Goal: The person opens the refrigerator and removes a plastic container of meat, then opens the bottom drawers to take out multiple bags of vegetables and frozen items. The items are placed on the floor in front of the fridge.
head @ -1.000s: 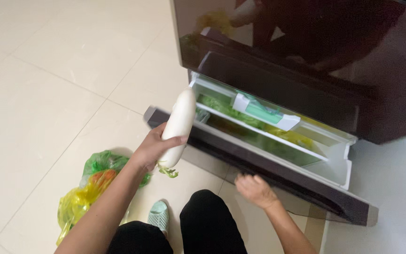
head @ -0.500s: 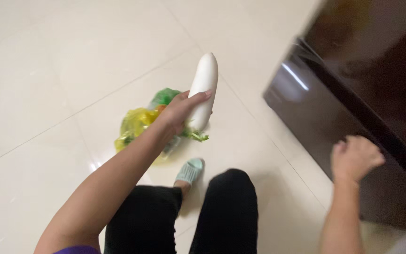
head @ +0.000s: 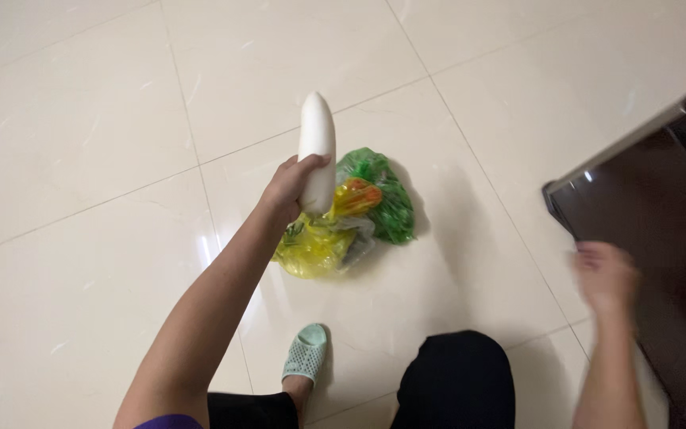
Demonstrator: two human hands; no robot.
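Two hands yours: left hand wrapped tight round white radish, upright above yellow bag and green bag on floor. Right hand blurred near dark fridge, grip unclear.

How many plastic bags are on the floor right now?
2: a yellow plastic bag just below the long white radish in the left hand, and a green plastic bag against its right side. More may be hidden.
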